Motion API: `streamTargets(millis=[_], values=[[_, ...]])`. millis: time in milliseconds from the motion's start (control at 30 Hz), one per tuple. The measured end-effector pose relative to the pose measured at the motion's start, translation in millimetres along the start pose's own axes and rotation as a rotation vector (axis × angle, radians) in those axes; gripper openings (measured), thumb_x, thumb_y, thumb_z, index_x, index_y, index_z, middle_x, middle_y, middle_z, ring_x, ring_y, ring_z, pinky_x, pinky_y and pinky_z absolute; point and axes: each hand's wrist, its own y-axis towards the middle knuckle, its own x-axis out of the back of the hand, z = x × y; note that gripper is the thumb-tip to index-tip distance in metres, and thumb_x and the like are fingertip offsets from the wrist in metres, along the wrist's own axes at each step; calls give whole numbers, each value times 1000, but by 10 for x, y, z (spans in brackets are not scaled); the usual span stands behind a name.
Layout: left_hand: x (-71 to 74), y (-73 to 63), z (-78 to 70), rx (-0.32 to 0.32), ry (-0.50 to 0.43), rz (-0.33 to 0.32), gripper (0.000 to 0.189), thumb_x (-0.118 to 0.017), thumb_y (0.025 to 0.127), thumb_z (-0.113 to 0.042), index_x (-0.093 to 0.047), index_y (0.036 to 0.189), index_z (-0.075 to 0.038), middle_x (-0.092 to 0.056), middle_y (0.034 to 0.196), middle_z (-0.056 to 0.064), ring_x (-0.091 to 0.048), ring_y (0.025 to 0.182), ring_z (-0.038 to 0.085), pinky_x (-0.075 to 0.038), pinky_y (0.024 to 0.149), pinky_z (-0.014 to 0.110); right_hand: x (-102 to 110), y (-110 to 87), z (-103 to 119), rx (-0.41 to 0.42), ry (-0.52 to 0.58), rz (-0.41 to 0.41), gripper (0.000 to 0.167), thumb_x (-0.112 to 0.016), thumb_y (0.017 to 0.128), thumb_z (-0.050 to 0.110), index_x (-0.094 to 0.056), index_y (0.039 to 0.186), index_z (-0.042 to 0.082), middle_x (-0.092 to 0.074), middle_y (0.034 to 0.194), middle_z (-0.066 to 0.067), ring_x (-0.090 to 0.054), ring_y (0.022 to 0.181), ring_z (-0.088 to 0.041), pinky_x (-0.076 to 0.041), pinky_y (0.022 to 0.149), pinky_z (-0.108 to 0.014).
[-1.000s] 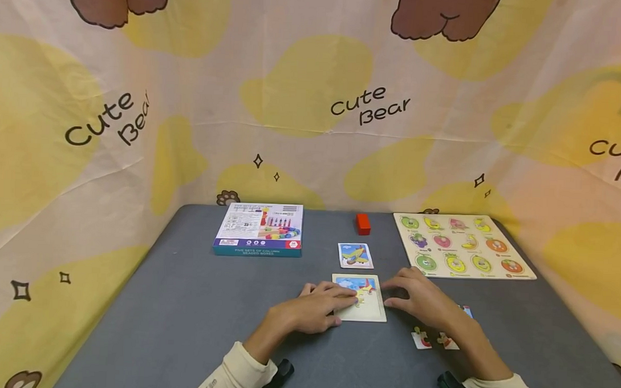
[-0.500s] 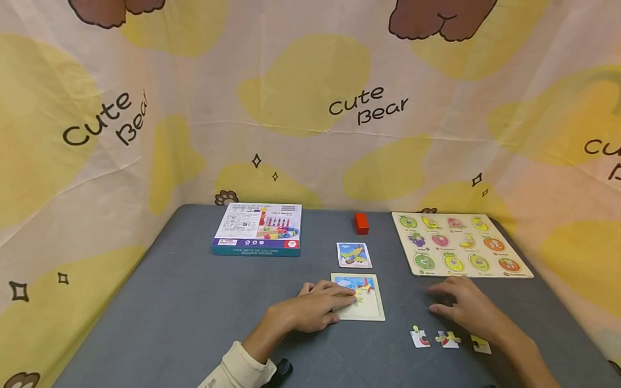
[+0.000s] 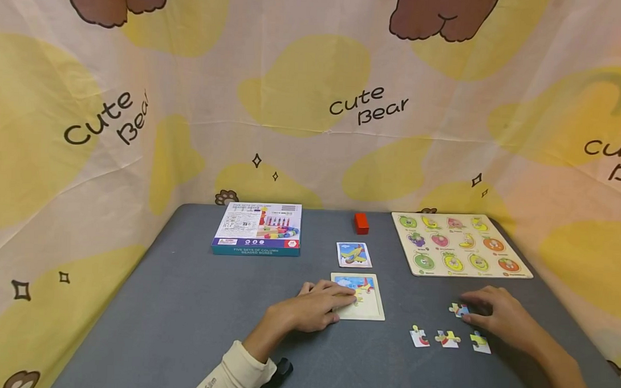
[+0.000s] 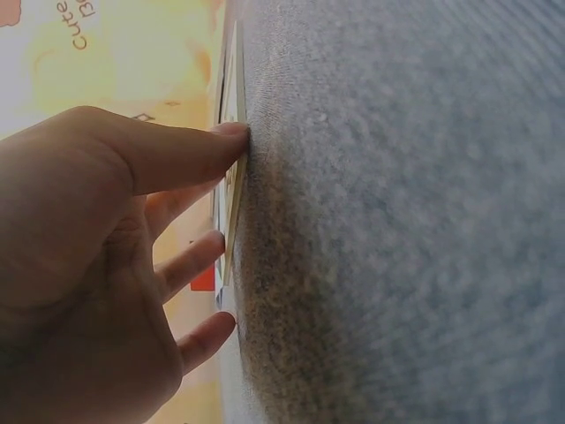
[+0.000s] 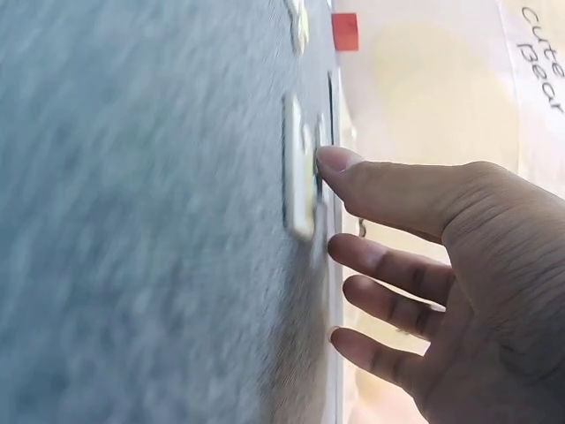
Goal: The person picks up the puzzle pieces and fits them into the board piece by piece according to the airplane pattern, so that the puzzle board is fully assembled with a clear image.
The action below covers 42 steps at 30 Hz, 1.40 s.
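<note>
My left hand lies over the left part of a pale wooden puzzle tray, fairly straight fingers resting on it. Its thumb is at the tray's near edge in the left wrist view. Blue sky and red plane parts show in the tray's upper half. Over on the right, my right hand has thumb and fingers spread beside a blue-and-yellow jigsaw piece, thumb tip right at its edge. Nearer me lie three more jigsaw pieces: a left one, a middle one and a right one.
Behind the tray lies a yellow plane picture card, with a red block farther back. A fruit board occupies the back right of the grey table. A beaded-toy box sits at the back left.
My right hand has moved right, from beside the tray's right edge to the blue-and-yellow jigsaw piece, uncovering the pieces below it. My left hand has stayed on the tray.
</note>
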Motion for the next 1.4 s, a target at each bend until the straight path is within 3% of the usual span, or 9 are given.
streamTargets(millis=[133, 367, 567, 1000, 1400], values=[[1, -1, 6, 3, -6, 7, 55, -60, 108, -20, -48, 161, -28, -43, 166, -13, -36, 151, 21, -33, 106, 47, -2, -33, -55, 31, -1, -35, 34, -92, 81, 29, -82, 108, 11, -71, 101, 5, -56, 92, -8, -44, 79, -34], [-18, 7, 32, -3, -10, 8, 55, -59, 109, -21, -47, 162, -29, -42, 167, -13, -35, 152, 21, -33, 107, 47, 27, -44, -36, -22, -3, 21, 23, -88, 86, 30, -83, 104, 17, -68, 102, 3, -59, 98, -20, -43, 83, -38], [-19, 8, 31, -8, 3, 6, 55, -59, 109, -21, -47, 162, -28, -42, 167, -13, -35, 152, 20, -33, 108, 47, 30, -19, -37, -8, -5, 32, 22, -88, 86, 30, -83, 102, 17, -68, 99, 5, -56, 91, -10, -45, 78, -36], [-36, 3, 66, -63, 14, -20, 54, -59, 109, -20, -47, 162, -24, -44, 166, -9, -38, 149, 24, -35, 103, 48, 35, 19, 5, -17, 7, 56, 16, -87, 86, 29, -80, 96, 18, -67, 94, 10, -55, 87, -6, -46, 77, -36], [23, -8, 8, -7, 19, 8, 55, -60, 109, -22, -47, 162, -27, -42, 167, -12, -37, 151, 21, -34, 105, 44, -12, 156, 180, -21, 19, 78, 17, -88, 86, 30, -79, 94, 17, -66, 91, 10, -56, 87, -10, -47, 78, -36]])
